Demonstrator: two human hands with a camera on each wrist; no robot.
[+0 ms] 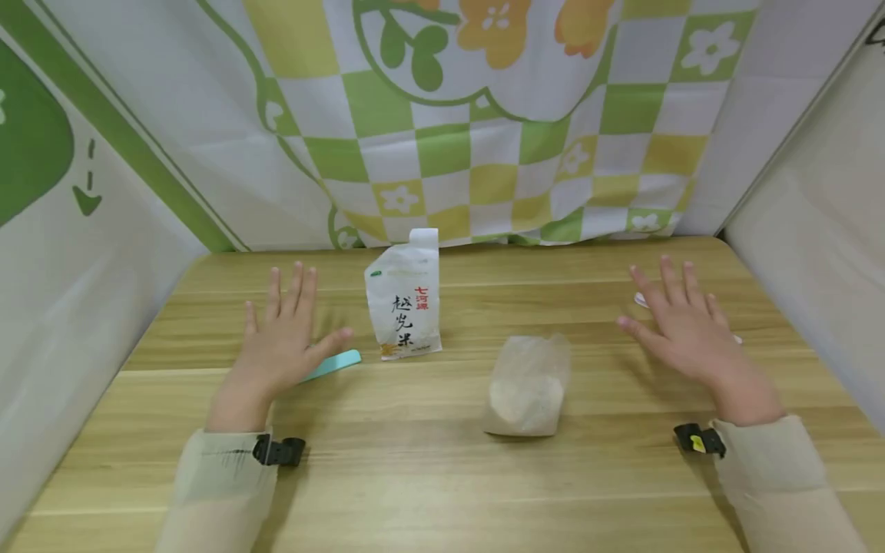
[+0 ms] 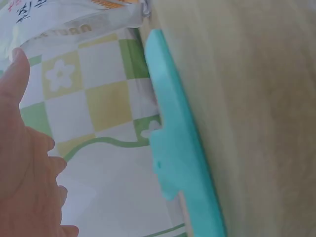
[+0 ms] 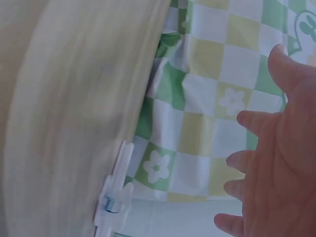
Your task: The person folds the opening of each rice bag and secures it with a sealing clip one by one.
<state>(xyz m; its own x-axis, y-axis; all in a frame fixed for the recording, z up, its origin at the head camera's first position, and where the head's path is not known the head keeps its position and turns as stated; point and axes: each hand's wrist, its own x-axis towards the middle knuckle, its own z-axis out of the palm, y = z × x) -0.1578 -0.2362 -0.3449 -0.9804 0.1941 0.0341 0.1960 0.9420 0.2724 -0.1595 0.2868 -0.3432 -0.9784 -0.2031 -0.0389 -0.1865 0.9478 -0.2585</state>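
Note:
My left hand [image 1: 276, 349] is held with fingers straight and spread, over a teal bag clip [image 1: 339, 362] on the table. The left wrist view shows the clip [image 2: 180, 133] long and slim, apart from the hand. Right of that hand stands a white rice bag [image 1: 404, 307] with black and red characters. A translucent bag [image 1: 528, 388] with pale contents sits nearer the front. My right hand [image 1: 694, 338], fingers also spread, partly hides a white clip [image 1: 641, 300]. In the right wrist view this clip [image 3: 113, 197] has a small spring and lies clear of the fingers.
The wooden table [image 1: 415, 491] has a rounded far right corner. Behind it hangs a green, yellow and white checked cloth [image 1: 442, 150] with flowers. Pale fabric walls [image 1: 83, 307] flank both sides. A black strap [image 1: 280, 451] is on the left wrist, another [image 1: 700, 440] on the right.

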